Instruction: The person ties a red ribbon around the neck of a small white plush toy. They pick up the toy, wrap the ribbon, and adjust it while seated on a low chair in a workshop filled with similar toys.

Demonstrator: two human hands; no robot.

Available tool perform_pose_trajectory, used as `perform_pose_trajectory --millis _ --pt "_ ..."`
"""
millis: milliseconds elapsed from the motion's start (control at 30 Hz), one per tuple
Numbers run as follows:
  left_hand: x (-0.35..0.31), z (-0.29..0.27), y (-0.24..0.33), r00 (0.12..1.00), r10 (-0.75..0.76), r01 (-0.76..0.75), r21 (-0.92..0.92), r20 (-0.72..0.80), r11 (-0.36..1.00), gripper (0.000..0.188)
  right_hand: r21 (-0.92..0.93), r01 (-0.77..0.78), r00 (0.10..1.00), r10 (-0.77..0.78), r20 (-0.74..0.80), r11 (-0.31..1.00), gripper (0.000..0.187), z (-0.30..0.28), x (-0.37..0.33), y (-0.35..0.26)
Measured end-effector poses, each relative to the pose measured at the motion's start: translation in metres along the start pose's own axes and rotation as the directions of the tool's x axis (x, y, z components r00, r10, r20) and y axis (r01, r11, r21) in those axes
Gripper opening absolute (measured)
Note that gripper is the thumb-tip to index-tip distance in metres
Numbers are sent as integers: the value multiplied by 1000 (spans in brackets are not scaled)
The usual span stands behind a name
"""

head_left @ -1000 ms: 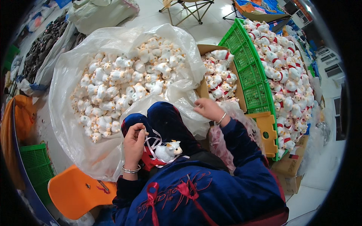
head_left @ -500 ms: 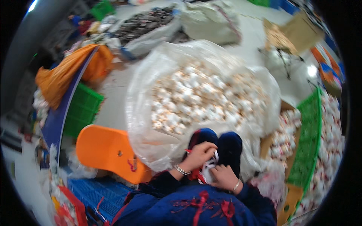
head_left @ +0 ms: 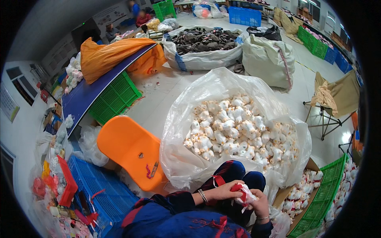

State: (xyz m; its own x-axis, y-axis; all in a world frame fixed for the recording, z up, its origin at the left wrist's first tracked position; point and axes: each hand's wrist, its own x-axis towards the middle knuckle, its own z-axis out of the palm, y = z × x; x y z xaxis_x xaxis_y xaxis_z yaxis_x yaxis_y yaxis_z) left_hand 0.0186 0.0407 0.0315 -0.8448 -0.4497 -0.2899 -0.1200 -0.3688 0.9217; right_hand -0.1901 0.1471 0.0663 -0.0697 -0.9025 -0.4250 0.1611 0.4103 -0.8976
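- Grips a small white toy (head_left: 250,197) with red on it between left hand (head_left: 225,192) and right hand (head_left: 258,203), just above the lap, close to the bent knees (head_left: 233,169).
- Closes the left hand over the toy's left side, fingers curled against the red part, back of the hand turned upward.
- Closes the right hand loosely on the toy's other side, fingers bent inward, near the left fingertips.
- Hides much of the toy behind fingers; cannot tell which way its head points.
- Reaches rightward with the left forearm, nearly level across the view, in a dark blue sleeve (head_left: 178,200), a bracelet (head_left: 203,196) at the wrist.
- Raises the right forearm steeply from the lower edge, leaning slightly left, with another bracelet at the wrist.
- Shows a red strip (head_left: 218,181) above the left hand, beside a knee; cannot tell whether joined to the toy.
- Faces a large translucent bag (head_left: 174,131) just past the knees, filled with white toys (head_left: 238,127).
- Has a cardboard box of red-banded white toys (head_left: 301,190) to the right, beside a green crate (head_left: 323,198).
- Has an orange chair (head_left: 127,139) and a blue crate (head_left: 105,194) to the left, apart from both hands.
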Motion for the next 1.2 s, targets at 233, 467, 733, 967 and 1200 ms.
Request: perform_pose_trajectory --millis 233,467,733,967,1200 --pt "2 -17 2 933 194 -73 367 -303 927 79 -64 172 949 -183 -256 983 33 20 16 17" --pt "-8 21 28 889 436 -264 622 -140 737 90 -254 299 869 -372 -326 920 25 43 35 19" --pt "2 -5 14 800 579 -408 566 -156 716 29 -64 247 928 -255 -272 967 17 37 40 37" --pt "-3 -21 22 786 559 -349 557 -265 753 17 -112 251 941 -270 -205 961 22 53 34 10" --pt "-5 -44 26 741 432 -261 373 -514 891 15 -259 185 962 -229 -152 948 33 39 41 24"
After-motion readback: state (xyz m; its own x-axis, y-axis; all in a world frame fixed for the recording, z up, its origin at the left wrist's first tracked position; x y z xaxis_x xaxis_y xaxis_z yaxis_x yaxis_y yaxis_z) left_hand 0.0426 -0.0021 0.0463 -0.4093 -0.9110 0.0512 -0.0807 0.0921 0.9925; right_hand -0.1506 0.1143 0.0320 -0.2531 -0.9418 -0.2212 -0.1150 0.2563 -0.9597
